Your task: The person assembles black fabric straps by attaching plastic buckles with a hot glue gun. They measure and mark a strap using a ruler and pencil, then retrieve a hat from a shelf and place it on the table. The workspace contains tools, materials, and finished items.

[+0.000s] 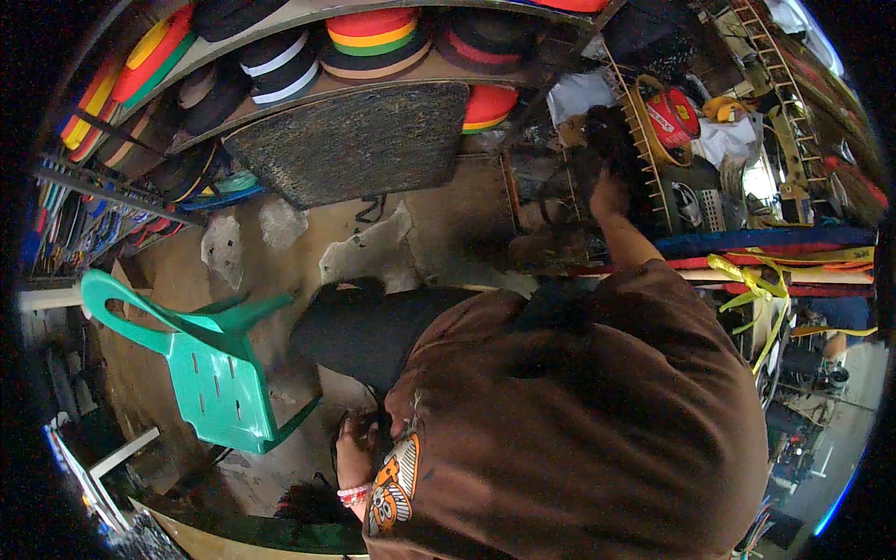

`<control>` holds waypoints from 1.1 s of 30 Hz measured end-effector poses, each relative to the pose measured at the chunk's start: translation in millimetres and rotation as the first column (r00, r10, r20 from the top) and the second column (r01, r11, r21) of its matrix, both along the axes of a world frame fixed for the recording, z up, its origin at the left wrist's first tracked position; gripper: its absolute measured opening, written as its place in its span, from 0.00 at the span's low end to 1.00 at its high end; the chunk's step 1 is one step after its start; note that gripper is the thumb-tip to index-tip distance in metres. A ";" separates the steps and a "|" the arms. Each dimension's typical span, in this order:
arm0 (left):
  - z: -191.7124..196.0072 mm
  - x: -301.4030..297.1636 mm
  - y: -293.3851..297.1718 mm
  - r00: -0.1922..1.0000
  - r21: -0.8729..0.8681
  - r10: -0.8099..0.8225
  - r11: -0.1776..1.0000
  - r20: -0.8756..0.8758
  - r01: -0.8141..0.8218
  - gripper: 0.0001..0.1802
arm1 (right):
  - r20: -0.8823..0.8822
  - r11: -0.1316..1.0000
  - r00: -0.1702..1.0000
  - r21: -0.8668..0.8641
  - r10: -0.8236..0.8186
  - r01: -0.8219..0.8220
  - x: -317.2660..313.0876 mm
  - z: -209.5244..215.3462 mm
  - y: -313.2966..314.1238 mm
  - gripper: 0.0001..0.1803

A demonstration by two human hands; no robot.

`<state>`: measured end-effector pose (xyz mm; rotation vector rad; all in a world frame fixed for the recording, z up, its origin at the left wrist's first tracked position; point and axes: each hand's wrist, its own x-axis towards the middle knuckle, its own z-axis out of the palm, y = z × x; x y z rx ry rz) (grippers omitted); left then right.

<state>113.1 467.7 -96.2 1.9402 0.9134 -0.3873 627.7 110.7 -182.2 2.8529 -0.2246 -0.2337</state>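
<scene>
My right hand (609, 196) reaches far to the upper right, touching or just beside a dark black bundle (623, 140) among cluttered shelf goods. Its fingertips are lost in the shadow there, so its grip is hidden. My left hand (355, 448), with a red and white beaded bracelet (353, 495) at the wrist, hangs low by my side. Its fingers are loosely bent and apart, and I see nothing in them. My brown shirt (597, 411) fills the lower right, with my dark trousers (373, 327) to its left.
A green plastic chair (219, 373) stands at left. Rolls of striped webbing (373, 37) line the upper shelf. Below leans a dark speckled board (355, 140). At right, wooden racks (644, 140) hold a red round item (670, 119); yellow ribbons (761, 289) hang over long fabric rolls (793, 266).
</scene>
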 end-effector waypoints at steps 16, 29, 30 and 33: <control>12.6 12.2 -1.9 0.989 0.067 -0.065 0.996 0.132 0.056 0.23 | -0.189 0.984 0.968 0.098 0.167 -0.151 -8.5 34.5 23.6 0.14; 28.6 12.2 -12.3 0.979 0.142 -0.113 0.986 0.168 0.090 0.23 | -0.624 0.885 0.680 -0.038 -0.384 0.464 70.1 187.0 -118.8 0.16; 28.6 11.2 -10.8 0.982 0.164 -0.111 0.983 0.150 0.086 0.23 | -0.638 0.873 0.652 -0.065 -0.409 0.484 76.6 176.1 -127.9 0.15; 28.1 10.2 -8.0 0.993 0.101 -0.054 0.994 0.110 0.043 0.23 | -0.618 0.972 0.752 -0.191 -0.229 0.139 83.6 154.3 -151.0 0.13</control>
